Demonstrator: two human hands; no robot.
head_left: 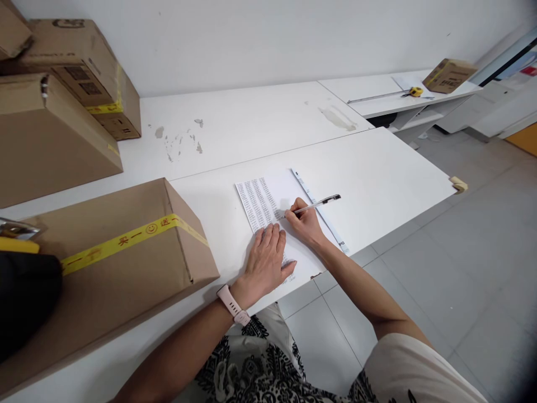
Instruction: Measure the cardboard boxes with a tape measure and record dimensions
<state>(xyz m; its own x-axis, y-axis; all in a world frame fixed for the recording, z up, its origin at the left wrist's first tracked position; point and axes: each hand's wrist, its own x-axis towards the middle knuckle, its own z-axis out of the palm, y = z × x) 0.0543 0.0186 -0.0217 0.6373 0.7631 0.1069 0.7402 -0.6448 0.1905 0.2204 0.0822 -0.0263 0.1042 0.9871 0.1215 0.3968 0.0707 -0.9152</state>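
A printed sheet of paper [262, 198] with columns of small text lies on the white table [377, 173]. My left hand [266, 257] rests flat on the sheet's lower part, fingers stretched out; a pale pink watch sits on that wrist. My right hand [304, 221] is closed round a silver pen [316, 205] whose tip touches the sheet. A second sheet's edge [323, 218] shows under my right hand, reaching toward the table's near edge.
A large cardboard box with yellow tape [126, 263] stands to the left. More boxes [71, 89] are stacked at the far left. On a further table lie a small box [448, 74] and a yellow tape measure [415, 92]. Grey tiled floor [461, 280] is to the right.
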